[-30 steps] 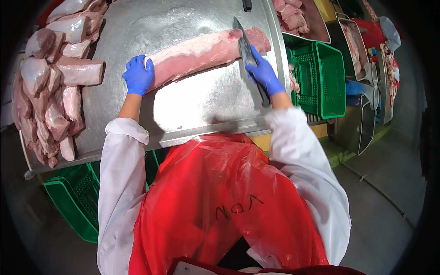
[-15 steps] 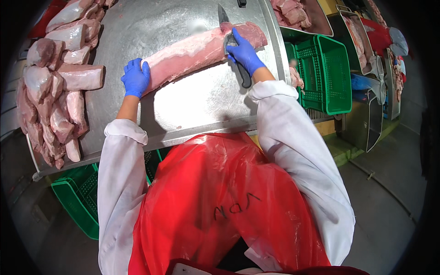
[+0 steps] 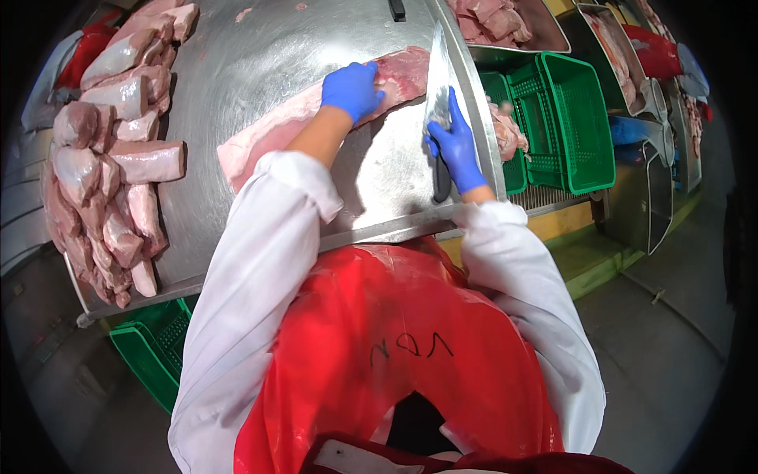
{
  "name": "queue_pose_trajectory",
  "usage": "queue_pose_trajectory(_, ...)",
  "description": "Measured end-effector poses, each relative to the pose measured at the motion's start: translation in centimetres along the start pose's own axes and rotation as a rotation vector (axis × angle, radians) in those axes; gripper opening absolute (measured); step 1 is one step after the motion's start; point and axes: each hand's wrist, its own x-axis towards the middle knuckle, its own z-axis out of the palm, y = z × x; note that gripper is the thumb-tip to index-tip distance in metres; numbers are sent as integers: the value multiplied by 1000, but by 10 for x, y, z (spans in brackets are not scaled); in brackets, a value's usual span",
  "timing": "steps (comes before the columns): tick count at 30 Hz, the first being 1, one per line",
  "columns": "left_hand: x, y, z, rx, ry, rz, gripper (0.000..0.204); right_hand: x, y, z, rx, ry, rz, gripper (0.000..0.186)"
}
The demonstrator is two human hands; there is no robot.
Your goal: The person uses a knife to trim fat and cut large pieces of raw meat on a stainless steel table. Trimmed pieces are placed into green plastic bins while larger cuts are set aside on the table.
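Note:
A long pale-pink pork loin [image 3: 278, 128] lies slantwise on the metal table [image 3: 229, 59], its redder end to the far right. My left hand [image 3: 353, 91], in a blue glove, grips the loin from above towards that end, fingers curled over its far side. Just right of the loin, my right hand [image 3: 459, 150], also gloved in blue, is closed on a knife [image 3: 437, 83] with a dark handle. The blade points away from me, apart from the meat, and one finger stretches along it.
Several cut meat pieces [image 3: 142, 162] are heaped along the table's left side. Green crates [image 3: 580, 126] stand beyond the right edge, near metal bins of meat [image 3: 493, 24]. Another dark handle [image 3: 397, 9] lies at the far edge. A green crate [image 3: 150, 355] sits below left.
My left hand has moved from the loin's near-left end to near its right end. My right hand has drawn the knife off the meat, to the right.

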Motion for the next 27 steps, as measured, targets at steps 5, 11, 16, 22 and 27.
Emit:
queue_pose_trajectory(5,45,-34,-16,-152,-121,-259,38,47,36,30,-46,26,-9,84)
queue_pose_trajectory(11,52,-59,-4,-499,-37,-182,31,84,5,83,-130,-240,131,79)
queue_pose_trajectory(16,60,-63,-9,-497,-97,-188,31,7,22,68,-284,-388,121,77)
queue_pose_trajectory(22,64,-43,-20,-515,-91,-94,32,55,12,91,-376,-361,43,73)
queue_pose_trajectory(27,52,-47,-50,-575,-48,-133,28,-13,37,75,-367,-485,-22,78)
